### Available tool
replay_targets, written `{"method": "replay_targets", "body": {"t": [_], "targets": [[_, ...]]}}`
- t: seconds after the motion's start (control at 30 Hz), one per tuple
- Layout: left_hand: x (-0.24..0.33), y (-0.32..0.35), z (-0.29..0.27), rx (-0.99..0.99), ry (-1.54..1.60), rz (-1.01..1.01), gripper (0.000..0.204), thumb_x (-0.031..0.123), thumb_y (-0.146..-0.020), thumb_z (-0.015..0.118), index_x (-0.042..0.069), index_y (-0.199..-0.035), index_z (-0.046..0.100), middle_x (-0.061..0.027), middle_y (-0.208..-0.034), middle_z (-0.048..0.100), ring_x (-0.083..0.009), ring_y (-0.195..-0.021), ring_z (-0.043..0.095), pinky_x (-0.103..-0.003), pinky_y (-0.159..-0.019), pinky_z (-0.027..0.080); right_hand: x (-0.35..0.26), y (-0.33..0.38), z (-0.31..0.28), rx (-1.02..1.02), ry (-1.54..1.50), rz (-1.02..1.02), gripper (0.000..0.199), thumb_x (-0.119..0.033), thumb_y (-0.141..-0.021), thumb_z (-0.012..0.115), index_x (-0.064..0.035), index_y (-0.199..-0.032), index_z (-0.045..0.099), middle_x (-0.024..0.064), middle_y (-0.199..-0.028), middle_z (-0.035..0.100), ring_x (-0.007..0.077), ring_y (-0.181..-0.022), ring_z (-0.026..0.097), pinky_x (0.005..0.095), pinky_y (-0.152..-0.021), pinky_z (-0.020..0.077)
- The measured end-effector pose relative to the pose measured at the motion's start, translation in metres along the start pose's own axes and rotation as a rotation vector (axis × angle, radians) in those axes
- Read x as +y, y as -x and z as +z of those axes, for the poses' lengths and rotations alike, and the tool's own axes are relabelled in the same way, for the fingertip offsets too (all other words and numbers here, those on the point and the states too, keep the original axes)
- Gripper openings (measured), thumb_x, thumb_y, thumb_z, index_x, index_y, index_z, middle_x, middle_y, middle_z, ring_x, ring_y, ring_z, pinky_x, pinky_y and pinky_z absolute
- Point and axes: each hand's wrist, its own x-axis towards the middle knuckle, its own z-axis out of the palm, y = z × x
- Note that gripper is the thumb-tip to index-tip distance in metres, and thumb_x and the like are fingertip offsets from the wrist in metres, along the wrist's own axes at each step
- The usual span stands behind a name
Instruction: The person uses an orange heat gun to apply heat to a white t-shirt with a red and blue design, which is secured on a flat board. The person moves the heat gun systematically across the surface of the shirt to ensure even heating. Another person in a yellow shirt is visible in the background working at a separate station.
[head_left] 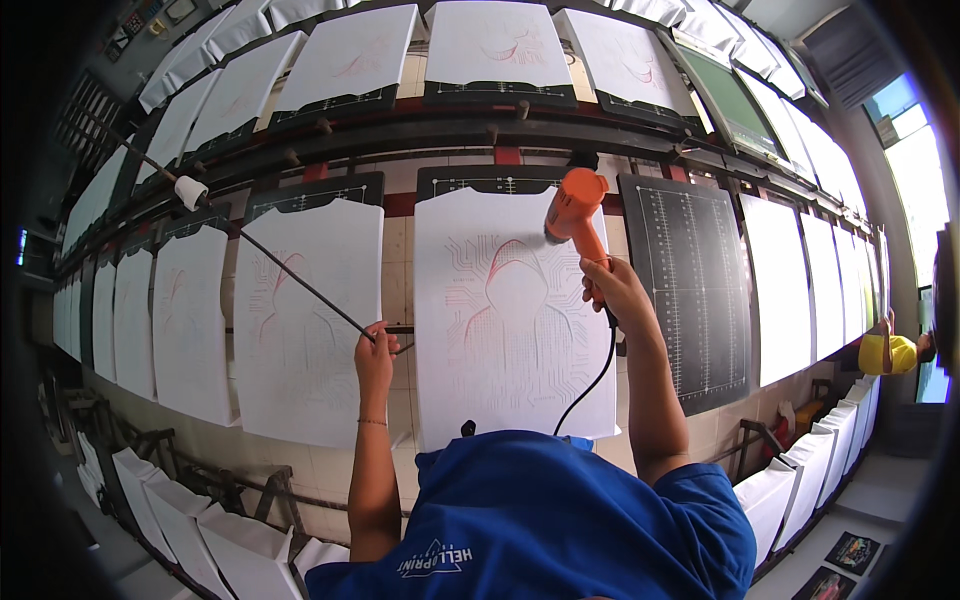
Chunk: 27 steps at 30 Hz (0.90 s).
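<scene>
My right hand [617,289] is wrapped round the handle of an orange heat gun [577,205] with a black cord [598,375]. Its nozzle is over the upper right of a white T-shirt [517,400], which lies on a black board and bears a faint red and grey print of a hooded figure with circuit lines. In my left hand [376,352] is a long thin dark rod [300,285], slanting up to the left across a second white shirt [262,400] with a similar print. Farther along the rod's line sits a white cup-like piece [191,192].
A bare black board [690,290] with white ruled marks lies to the right. Dark rails [420,135] part this row from a far row of boards with white shirts. A green-faced screen frame [735,105] is at the far right. Someone in yellow [888,354] stands at the right edge.
</scene>
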Motion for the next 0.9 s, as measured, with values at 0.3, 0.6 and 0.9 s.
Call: {"method": "replay_targets", "body": {"t": [0.3, 0.6, 0.9], "targets": [[0.003, 0.076, -0.046, -0.385, -0.025, -0.174, 0.037, 0.03, -0.103, 0.045, -0.001, -0.113, 0.062, -0.006, -0.092, 0.067, -0.0133, -0.081, 0.064, -0.029, -0.08, 0.05, 0.011, -0.001, -0.017, 0.099, -0.104, -0.013, 0.028, -0.031, -0.091, 0.063, -0.004, -0.087, 0.056, 0.0008, -0.072, 0.055, 0.009, -0.062, 0.057, 0.0231, -0.052, 0.0432], [-0.012, 0.112, -0.083, -0.347, 0.031, -0.299, 0.04, 0.035, -0.103, 0.046, -0.001, -0.115, 0.06, -0.0079, -0.097, 0.066, -0.0161, -0.089, 0.066, -0.03, -0.084, 0.05, 0.004, 0.02, -0.016, 0.034, -0.105, 0.089, 0.029, -0.031, -0.091, 0.062, -0.0031, -0.088, 0.057, 0.0015, -0.072, 0.056, 0.0095, -0.062, 0.058, 0.023, -0.051, 0.0433], [0.001, 0.067, -0.056, -0.221, 0.003, -0.112, 0.037, 0.034, -0.102, 0.048, 0.003, -0.115, 0.063, -0.0028, -0.096, 0.064, -0.0102, -0.089, 0.06, -0.026, -0.081, 0.047, 0.015, 0.02, -0.012, 0.088, 0.005, -0.011, 0.028, -0.03, -0.091, 0.061, -0.0027, -0.088, 0.057, 0.0019, -0.072, 0.056, 0.0101, -0.062, 0.058, 0.0245, -0.052, 0.0442]]}}
